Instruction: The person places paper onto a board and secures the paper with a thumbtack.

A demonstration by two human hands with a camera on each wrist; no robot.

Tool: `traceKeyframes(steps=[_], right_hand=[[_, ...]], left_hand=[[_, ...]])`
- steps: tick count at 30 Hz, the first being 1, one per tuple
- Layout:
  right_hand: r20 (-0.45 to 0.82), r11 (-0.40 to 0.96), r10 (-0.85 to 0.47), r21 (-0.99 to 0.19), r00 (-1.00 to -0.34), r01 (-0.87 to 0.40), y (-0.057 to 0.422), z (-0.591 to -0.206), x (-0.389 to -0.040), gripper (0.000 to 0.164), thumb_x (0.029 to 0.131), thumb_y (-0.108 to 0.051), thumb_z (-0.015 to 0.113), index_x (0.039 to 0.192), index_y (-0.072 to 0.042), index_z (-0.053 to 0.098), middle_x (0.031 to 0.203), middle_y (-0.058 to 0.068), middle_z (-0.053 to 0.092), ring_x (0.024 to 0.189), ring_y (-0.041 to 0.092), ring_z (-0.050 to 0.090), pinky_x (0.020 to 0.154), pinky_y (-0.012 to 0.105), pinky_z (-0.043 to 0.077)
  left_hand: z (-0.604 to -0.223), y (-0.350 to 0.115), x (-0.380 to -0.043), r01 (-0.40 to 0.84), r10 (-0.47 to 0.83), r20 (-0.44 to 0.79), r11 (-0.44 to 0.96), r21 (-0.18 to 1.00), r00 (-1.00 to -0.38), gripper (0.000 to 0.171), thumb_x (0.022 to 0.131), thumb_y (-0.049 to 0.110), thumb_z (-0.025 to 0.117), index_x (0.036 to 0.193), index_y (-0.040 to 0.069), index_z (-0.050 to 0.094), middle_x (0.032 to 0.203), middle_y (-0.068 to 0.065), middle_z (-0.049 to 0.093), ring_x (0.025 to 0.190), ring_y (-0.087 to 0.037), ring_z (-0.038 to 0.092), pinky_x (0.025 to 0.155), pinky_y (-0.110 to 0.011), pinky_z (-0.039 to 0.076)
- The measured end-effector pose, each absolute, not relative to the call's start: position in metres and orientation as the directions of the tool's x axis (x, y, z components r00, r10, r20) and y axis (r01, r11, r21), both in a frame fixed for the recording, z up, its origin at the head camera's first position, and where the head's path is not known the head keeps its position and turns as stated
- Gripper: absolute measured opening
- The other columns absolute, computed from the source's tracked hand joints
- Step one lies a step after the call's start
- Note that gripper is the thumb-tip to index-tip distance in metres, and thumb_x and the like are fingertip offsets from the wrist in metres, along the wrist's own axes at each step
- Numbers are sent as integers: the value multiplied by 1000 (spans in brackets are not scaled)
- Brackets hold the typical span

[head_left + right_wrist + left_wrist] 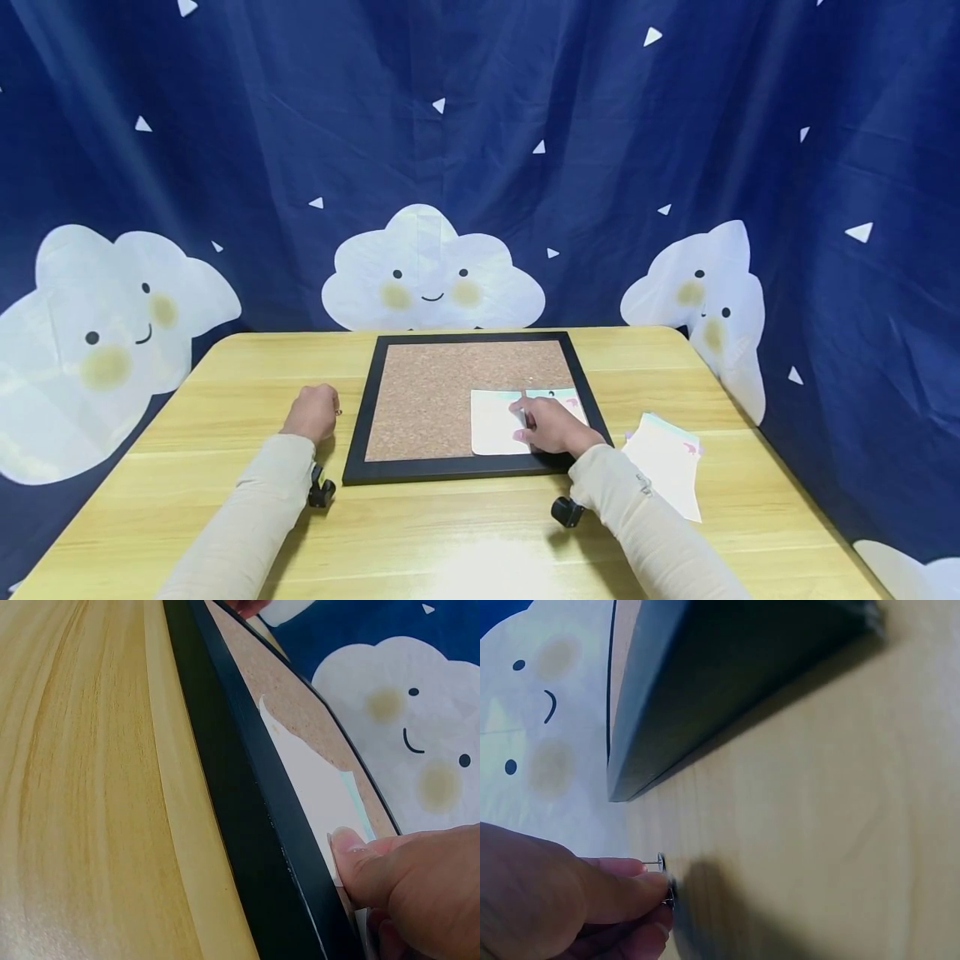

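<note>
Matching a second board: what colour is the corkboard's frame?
Black frame, clearest in the head view.

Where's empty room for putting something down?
Bare table lies left of the left sleeve, and between it and the right sleeve, nearer than the corkboard, whose left side is free. Crowded: its near right corner, under paper sheets and the right hand, and the table beside, under other sheets.
</note>
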State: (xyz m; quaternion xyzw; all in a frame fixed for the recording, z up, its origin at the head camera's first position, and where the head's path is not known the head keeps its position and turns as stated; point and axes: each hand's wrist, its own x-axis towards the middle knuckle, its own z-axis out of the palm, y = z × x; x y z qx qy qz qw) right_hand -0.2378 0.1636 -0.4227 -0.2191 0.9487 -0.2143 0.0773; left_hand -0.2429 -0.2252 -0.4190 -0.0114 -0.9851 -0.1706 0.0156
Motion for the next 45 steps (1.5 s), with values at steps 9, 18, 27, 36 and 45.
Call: traceKeyframes(steps=[9,18,27,36,45], right_hand=[[-51,814,-444,-441,-895,-379,164,-424,-239,41,90,-13,71,128,-4,59,70,-4,53,68,12,49,75,34,47],[-25,796,-471,-443,-882,-412,165,-426,-240,41,90,-13,71,128,-3,59,69,-5,53,67,12,48,75,34,46],[-5,786,-488,-436,-873,-438,166,-427,-239,40,89,-12,71,126,-2,60,67,-5,52,67,12,48,75,33,47],[-7,789,-474,-448,-880,-421,165,-427,-239,40,89,-12,71,126,-2,61,67,-4,52,66,13,47,73,33,45],[-12,795,-458,-453,-889,-403,165,-428,-240,40,89,-12,72,126,-3,61,69,-4,52,68,14,47,72,33,45]], left_hand=[[-417,-223,-244,36,20,49,933,357,-999,12,83,-13,62,92,-6,68,96,-24,67,91,-38,64,77,-48,54],[-415,-218,-246,27,7,48,905,426,-999,20,83,-14,56,99,-7,67,89,-19,66,88,-34,62,80,-47,53],[-407,-214,-249,-7,-17,18,894,448,-1000,23,81,-13,60,103,-10,66,106,-27,65,108,-46,55,91,-51,48],[-400,-207,-247,9,11,-4,906,422,-1000,16,78,-10,61,92,-7,68,97,-22,67,100,-41,58,86,-48,51],[-403,-197,-248,15,3,27,887,461,-1000,20,80,-9,55,69,6,58,71,-7,57,72,-27,52,59,-32,44]])
